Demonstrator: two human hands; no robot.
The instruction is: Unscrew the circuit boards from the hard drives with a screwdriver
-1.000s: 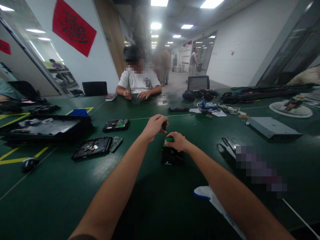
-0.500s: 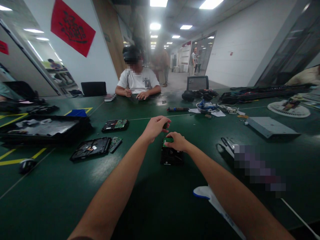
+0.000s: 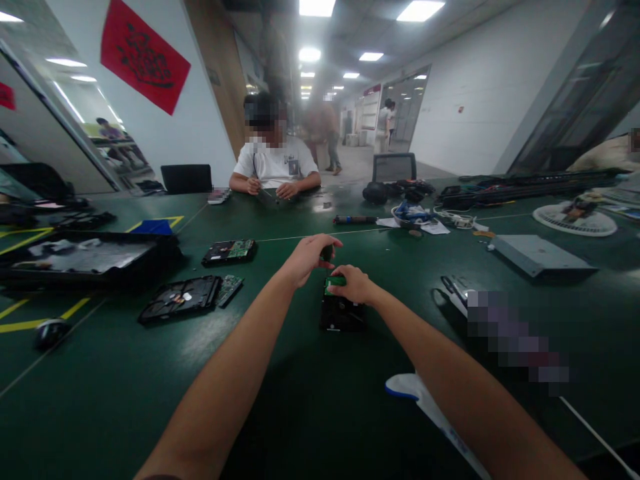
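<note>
Holding a dark tool (image 3: 327,253) in the left hand (image 3: 313,259), fingers curled closed around it, above the black drive (image 3: 343,313) at twelve o'clock. Touching the green board (image 3: 334,283) on its far end with the right hand (image 3: 354,285), thumb and fingers slightly parted; cannot tell if pinched. Having an opened casing (image 3: 181,298) at nine o'clock from the drive, a metal box (image 3: 543,256) towards two.

Hands (image 3: 354,285) — at the black drive (image 3: 343,315).

Both forearms reach forward — hands (image 3: 334,272) close together, fingers curled.
</note>
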